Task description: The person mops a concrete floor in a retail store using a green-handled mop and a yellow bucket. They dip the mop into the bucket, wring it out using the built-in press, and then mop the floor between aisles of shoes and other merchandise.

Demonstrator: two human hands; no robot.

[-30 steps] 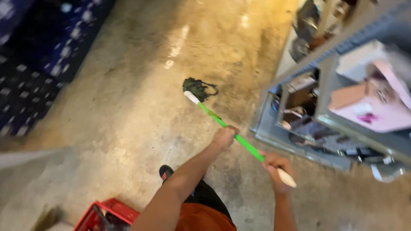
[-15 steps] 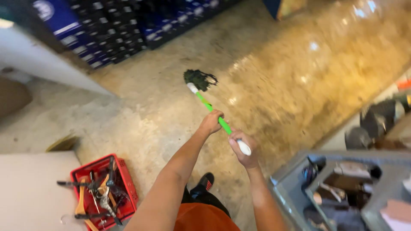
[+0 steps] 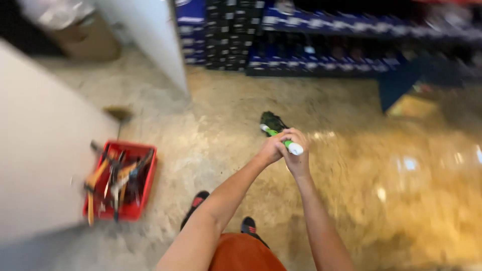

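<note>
Fingers of the left hand (image 3: 271,149) and right hand (image 3: 296,153) wrap tight around the green mop (image 3: 277,134) stick mid-frame, its dark head on the floor (image 3: 226,125); it looks light and stiff, best held up high.

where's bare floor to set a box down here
Bare concrete floor lies between the red plastic crate of tools and the green-handled mop, also right of both hands. Crowded along the dark blue stacked crates.
</note>
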